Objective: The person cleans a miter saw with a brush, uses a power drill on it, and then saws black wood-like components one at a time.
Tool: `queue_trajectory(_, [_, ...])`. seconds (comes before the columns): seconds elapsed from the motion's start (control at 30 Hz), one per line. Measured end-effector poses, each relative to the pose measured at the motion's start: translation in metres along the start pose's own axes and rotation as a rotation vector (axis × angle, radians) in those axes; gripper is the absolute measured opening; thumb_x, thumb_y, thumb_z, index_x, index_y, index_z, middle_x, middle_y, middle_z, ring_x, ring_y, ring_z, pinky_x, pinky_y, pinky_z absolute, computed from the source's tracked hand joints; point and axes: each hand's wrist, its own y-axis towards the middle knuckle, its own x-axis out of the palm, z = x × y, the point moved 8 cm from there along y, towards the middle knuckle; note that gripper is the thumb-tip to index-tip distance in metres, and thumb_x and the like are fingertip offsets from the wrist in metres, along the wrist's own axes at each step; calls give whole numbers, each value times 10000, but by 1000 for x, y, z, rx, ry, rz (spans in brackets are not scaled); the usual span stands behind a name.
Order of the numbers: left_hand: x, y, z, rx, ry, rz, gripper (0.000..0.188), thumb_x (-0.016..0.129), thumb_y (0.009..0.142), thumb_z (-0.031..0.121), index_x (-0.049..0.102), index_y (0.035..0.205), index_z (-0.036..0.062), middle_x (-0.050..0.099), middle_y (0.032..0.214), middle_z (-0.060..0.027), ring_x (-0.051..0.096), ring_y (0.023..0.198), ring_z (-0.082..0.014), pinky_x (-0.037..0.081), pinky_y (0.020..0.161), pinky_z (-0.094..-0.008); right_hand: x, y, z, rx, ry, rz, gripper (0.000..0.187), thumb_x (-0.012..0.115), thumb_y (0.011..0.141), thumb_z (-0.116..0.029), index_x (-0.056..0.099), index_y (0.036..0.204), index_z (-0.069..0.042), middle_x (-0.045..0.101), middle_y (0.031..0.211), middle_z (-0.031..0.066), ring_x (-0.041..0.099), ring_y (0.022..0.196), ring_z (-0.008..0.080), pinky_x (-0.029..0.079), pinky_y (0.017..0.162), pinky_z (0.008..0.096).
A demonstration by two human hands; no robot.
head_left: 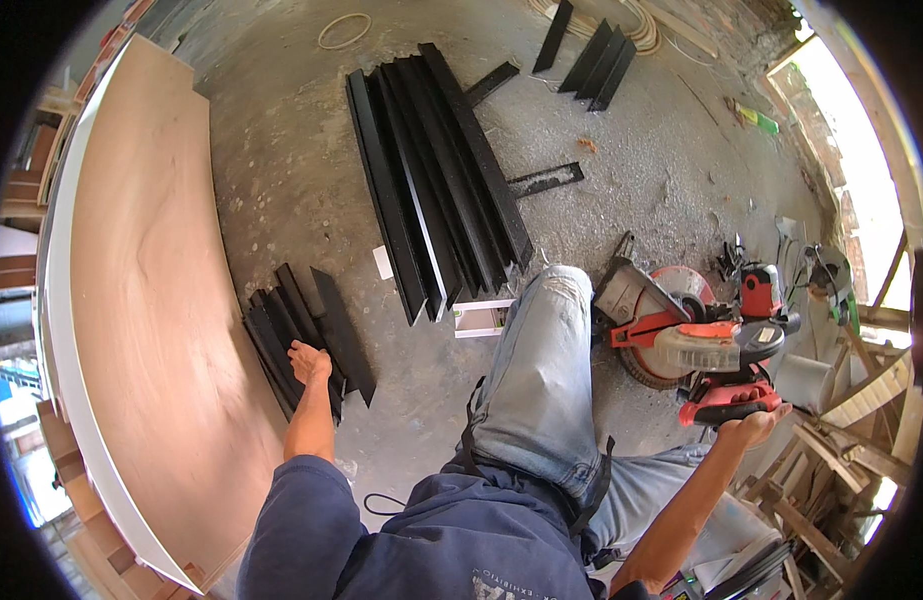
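At the left, my left hand (309,362) has its fingers curled over a bundle of short black profiles (274,327) with angled ends, lying on the floor beside a long wooden panel. A flat black piece (338,330) lies against the bundle's right side. Over on the right, my right hand (753,424) is wrapped round the red and black handle of a mitre saw (696,345). The saw's round blade shows partly behind its guard. I cannot see how far my left fingers reach under the profiles.
Long black profiles (421,190) lie stacked ahead of my knee, with a small white box (481,318) at their near end. Short cut profiles (596,62) and a cable coil (636,25) lie farther off. The wooden panel (146,290) borders the left; scrap timber (816,520) crowds the right.
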Motion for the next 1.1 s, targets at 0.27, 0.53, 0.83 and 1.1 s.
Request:
queue_trajectory(0.27, [-6,11,-5,68,40,76,511,744,808,81,477,1234,-14,525,1258,-197,640,1060,-370,571,890,-439,-6,0,-2,-32,-13,-11,537,406,1015,-579,535,1024,-58,547,805,55,510,641,176,473,569,334])
queue_trajectory(0.53, [-25,15,8,74,5,103,380,681,836,138,562,1151,-38,670,1125,-233,671,1040,-400,570,896,-459,-14,2,0,-13,-13,27,549,426,1007,-587,573,961,-61,568,777,61,535,634,195,487,561,334])
queue_trajectory(0.83, [-80,30,-24,71,-199,326,456,601,910,302,581,1122,-101,651,1102,-301,651,1027,-441,510,901,-513,4,0,10,-5,16,-26,580,400,1004,-607,622,964,-73,606,709,63,558,558,199,504,535,350])
queue_trajectory(1.1, [-129,-55,120,666,-977,226,291,457,955,190,473,1046,-87,582,1018,-258,586,890,-337,512,797,-448,2,-9,-1,-59,79,-27,433,429,1020,-540,455,1060,-110,562,663,88,534,492,201,466,464,350])
